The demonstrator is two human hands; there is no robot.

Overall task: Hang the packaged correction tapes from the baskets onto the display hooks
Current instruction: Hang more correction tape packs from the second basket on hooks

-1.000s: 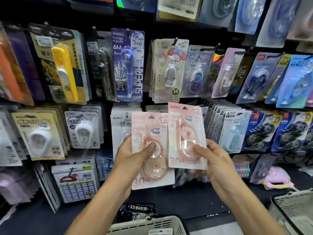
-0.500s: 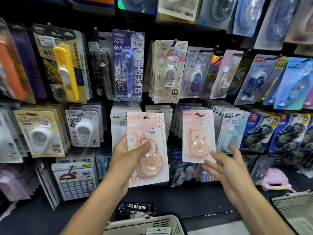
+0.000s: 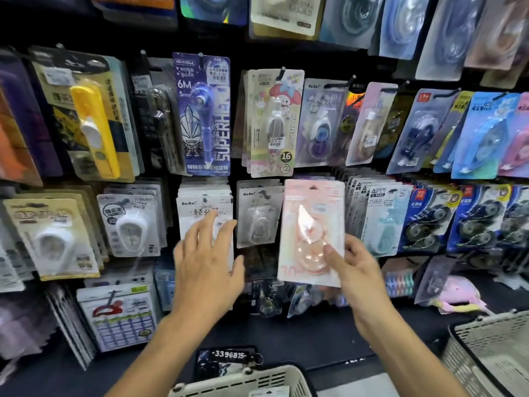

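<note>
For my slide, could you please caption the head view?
Right hand holds a pink tape pack at the display; left hand open beside it.

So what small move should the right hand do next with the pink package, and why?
Probably release it and withdraw. The pink package sits up at hook height in its row, gripped only by the right hand; the left hand is open and empty. Blur hides whether it is threaded.

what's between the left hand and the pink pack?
Head view: a hanging white BoBo pack sits between the open left hand and the pink pack the right hand holds.
</note>
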